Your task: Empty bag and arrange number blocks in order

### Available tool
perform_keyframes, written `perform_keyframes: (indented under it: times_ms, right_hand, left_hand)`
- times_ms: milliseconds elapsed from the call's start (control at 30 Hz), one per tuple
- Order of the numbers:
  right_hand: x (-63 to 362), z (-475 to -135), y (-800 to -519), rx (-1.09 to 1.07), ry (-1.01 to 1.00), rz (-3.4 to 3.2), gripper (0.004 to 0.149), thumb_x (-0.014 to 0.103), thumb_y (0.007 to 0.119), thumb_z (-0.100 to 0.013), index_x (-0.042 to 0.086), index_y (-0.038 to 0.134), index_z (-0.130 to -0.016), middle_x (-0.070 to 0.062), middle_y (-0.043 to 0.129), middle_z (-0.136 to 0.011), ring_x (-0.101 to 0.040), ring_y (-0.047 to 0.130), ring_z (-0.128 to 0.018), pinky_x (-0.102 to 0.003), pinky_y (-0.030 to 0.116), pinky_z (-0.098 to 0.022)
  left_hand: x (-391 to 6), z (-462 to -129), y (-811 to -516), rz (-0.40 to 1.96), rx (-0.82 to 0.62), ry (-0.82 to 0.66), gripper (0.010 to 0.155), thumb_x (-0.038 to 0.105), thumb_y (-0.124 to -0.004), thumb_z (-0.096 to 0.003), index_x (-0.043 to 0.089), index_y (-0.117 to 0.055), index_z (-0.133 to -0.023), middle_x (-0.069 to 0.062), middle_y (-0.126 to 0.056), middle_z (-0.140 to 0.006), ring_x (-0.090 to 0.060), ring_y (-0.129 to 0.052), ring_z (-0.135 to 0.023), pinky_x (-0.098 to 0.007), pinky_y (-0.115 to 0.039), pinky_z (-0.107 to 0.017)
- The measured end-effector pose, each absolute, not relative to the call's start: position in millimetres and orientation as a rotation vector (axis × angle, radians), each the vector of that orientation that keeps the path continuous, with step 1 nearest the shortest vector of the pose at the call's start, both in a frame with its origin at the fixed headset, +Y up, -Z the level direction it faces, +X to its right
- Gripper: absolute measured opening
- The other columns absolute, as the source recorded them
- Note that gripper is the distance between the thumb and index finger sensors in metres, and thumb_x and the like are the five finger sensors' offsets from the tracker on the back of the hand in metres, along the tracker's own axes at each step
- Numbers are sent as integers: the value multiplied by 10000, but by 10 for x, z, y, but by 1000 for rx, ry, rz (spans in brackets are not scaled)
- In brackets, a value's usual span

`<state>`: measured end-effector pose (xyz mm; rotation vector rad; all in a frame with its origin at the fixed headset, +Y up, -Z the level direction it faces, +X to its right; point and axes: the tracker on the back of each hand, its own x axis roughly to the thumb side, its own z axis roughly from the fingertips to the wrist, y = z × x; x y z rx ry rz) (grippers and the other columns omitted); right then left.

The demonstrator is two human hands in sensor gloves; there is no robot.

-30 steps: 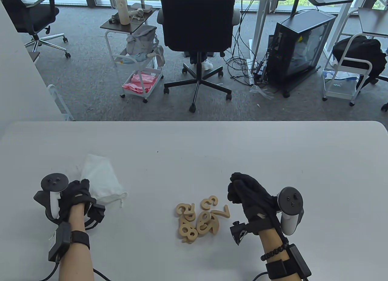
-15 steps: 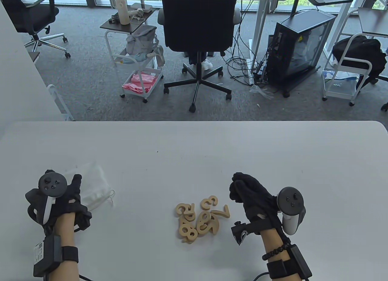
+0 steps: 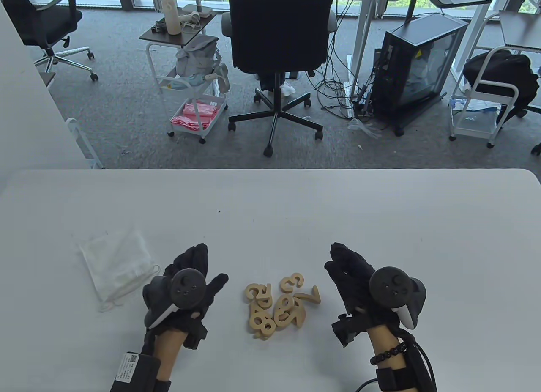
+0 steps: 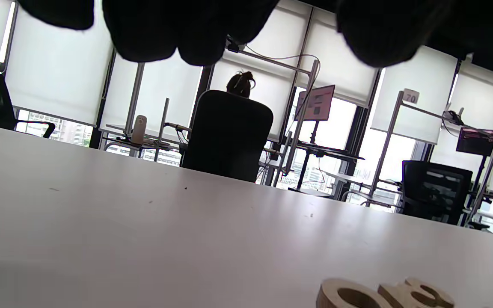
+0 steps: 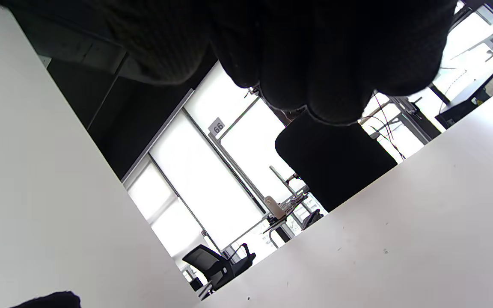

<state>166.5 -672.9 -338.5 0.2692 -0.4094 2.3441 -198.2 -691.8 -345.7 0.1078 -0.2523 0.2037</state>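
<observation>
The emptying looks done: the white bag (image 3: pixel 116 263) lies flat and slack at lower left of the table view, nothing holding it; the number blocks (image 3: pixel 277 306) sit in a jumbled, overlapping heap at lower centre on the table (image 3: pixel 296 206), none yet in order; the left hand (image 3: pixel 190 284) and right hand (image 3: pixel 353 278) flank the heap, fingers loose, holding nothing; all the arranging remains.

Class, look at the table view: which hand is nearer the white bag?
Left. The left hand lies just right of the bag; the right hand is beyond the blocks.
</observation>
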Motion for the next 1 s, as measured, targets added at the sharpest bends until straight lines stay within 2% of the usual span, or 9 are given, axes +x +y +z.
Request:
perform_keyframes:
  times_ms: [167,333,667,767,1000]
  right_hand:
    - [1317,-3347,-6727,461,-381,2580,603,369,823,-518,71,691,-1025,-256,736,-1022,-534,820,-856,-653,729,-629]
    - [838,-3377,-6781,662,-260,2786,643,367,852,-499,78,671,-1044,-272,716,-1035,-544,809,-866,-660,721,-637]
    - [-251,-3833,-7191,980,244,3094,739,320,891,-474,82,556,-1089,-269,657,-1063,-511,823,-864,-639,734,-641]
    - [-404,-3893,-7317,1031,363,3158,754,312,894,-472,92,531,-1095,-259,652,-1067,-502,829,-863,-637,739,-638]
    - [-525,-3928,-7477,1082,404,3186,713,285,898,-471,136,561,-1082,-225,717,-1033,-456,879,-821,-600,774,-620]
  left_hand:
    - [-1888,-3472,-7078,-52,54,-265,856,549,-693,-532,27,-416,-1151,-341,-459,-1137,-648,-555,-1012,-799,-493,-660]
    - [-1955,-3511,-7162,-40,17,-243,867,545,-695,-532,22,-393,-1153,-349,-435,-1139,-657,-525,-1017,-807,-475,-659]
    - [-2108,-3501,-7115,-5,48,-197,852,537,-697,-533,12,-420,-1144,-350,-459,-1129,-652,-551,-1006,-801,-485,-657]
    - [-2162,-3491,-7101,5,58,-180,849,535,-699,-532,8,-431,-1141,-350,-466,-1126,-652,-558,-1004,-800,-488,-657]
    - [-2184,-3458,-7059,16,80,-175,847,533,-702,-531,5,-436,-1138,-352,-471,-1123,-650,-563,-1002,-799,-490,-655]
